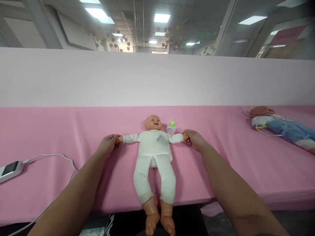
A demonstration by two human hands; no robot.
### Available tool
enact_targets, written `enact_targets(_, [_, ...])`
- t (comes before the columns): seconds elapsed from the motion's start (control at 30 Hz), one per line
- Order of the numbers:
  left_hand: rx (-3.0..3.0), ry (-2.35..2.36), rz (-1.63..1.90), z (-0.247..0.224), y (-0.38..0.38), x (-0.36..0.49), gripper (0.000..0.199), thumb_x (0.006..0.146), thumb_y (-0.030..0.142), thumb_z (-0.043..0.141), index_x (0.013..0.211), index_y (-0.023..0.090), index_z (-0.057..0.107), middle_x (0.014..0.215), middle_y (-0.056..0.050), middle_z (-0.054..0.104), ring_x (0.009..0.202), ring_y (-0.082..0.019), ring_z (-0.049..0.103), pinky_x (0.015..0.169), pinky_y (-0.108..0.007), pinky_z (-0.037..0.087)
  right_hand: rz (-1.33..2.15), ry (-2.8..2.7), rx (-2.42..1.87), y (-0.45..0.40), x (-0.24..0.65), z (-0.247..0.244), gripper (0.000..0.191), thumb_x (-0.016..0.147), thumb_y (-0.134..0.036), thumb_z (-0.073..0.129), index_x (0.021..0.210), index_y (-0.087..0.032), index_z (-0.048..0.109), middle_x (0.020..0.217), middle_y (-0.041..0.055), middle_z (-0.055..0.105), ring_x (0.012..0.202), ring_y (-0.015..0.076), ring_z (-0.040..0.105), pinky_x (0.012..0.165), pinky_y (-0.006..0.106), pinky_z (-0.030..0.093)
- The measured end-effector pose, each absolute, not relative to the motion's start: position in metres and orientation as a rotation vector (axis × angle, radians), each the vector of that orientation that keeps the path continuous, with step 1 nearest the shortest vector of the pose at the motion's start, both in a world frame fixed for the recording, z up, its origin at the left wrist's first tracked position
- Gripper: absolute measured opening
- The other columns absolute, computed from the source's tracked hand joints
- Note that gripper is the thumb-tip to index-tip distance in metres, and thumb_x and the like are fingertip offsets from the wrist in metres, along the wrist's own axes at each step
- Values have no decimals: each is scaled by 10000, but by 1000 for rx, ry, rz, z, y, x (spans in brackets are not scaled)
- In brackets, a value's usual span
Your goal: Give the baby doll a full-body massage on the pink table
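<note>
A doll [154,144] in white is laid on its back on a pink-covered worktop [73,127], its bare feet [152,219] reaching past the near edge. At the left, a white device [11,171] with a dark screen is joined to a white cable [56,154], which is trailed down toward the front. Farther in, the doll's arms are held straight out to the sides: one small hand is pinched by the fingers of the left hand [108,146], the other by those of the right hand [195,139]. The handling is judged to be under way, with both arms spread wide and the legs unheld; how much is left cannot be told. A small bottle [171,128], its green cap on, is set beside the doll's head, held by neither hand. At the far right, a second doll [285,126], in blue and white, is laid well apart. The worktop is backed by a white panel [157,78], above which coloured hearts [169,42] are seen.
</note>
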State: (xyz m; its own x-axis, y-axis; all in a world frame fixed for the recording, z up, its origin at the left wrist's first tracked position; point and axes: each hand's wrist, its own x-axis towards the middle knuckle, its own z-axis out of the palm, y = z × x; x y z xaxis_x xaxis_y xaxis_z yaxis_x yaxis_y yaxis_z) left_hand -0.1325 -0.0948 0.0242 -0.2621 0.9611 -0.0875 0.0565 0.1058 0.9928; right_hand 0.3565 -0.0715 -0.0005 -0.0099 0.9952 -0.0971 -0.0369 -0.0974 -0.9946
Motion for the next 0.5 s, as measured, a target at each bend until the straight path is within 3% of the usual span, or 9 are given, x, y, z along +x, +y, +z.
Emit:
enact_targets(0.13, [1001, 1469, 1312, 24, -93, -133, 277, 715, 269, 763, 969, 157, 754, 851, -73, 708, 692, -183, 671, 667, -328, 615, 1329, -1109, -1232, -69, 356, -2, 285, 807, -420, 781, 968, -191, 726, 731, 23, 612, 555, 120, 431, 502, 272, 375])
enact_targets(0.27, [976, 1401, 1300, 25, -93, -134, 424, 636, 172, 828, 1050, 159, 741, 918, -95, 740, 766, -207, 716, 743, -347, 634, 1386, -1075, -1112, -71, 356, 2, 319, 722, -294, 823, 1022, -220, 741, 857, 50, 695, 620, 137, 502, 544, 279, 422])
enact_targets(0.5, [1021, 1388, 1282, 24, -94, -136, 493, 612, 232, 899, 1070, 158, 732, 933, -91, 748, 785, -202, 714, 742, -329, 620, 1471, -1096, -952, -80, 357, 13, 391, 730, -373, 907, 1051, -212, 752, 884, 42, 683, 719, 153, 553, 588, 270, 436])
